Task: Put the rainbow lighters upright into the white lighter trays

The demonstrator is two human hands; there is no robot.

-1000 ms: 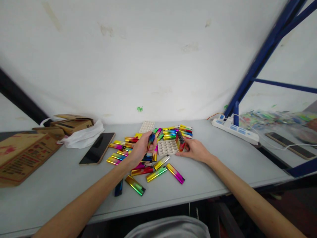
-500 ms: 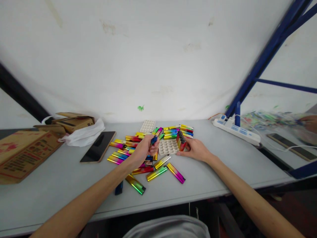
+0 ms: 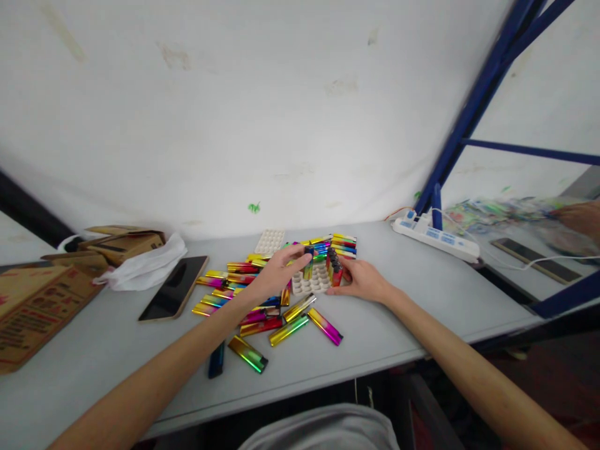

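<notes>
My left hand (image 3: 281,272) is closed on a lighter (image 3: 308,270), holding it upright by its dark top over the white cupped tray (image 3: 304,286). A row of standing lighters (image 3: 334,270) fills the right side of this tray. My right hand (image 3: 364,280) grips that end, its thumb along the tray's front corner and its fingers partly hidden behind the row. Many shiny lighters lie loose left and in front of the tray, among them a yellow and purple lighter (image 3: 325,326) and a gold and green lighter (image 3: 248,354).
Behind lies a second white tray (image 3: 269,241), with more lighters (image 3: 344,245) to its right. A phone (image 3: 174,289), white bag (image 3: 145,265) and cardboard box (image 3: 40,312) are at left. At right are a power strip (image 3: 435,239), blue frame (image 3: 462,125) and another person's hand (image 3: 581,220).
My left hand has moved right with the lighter, from above the loose pile to the tray, and the lighter now stands upright. My right hand stays at the tray's right end. The view has shifted slightly.
</notes>
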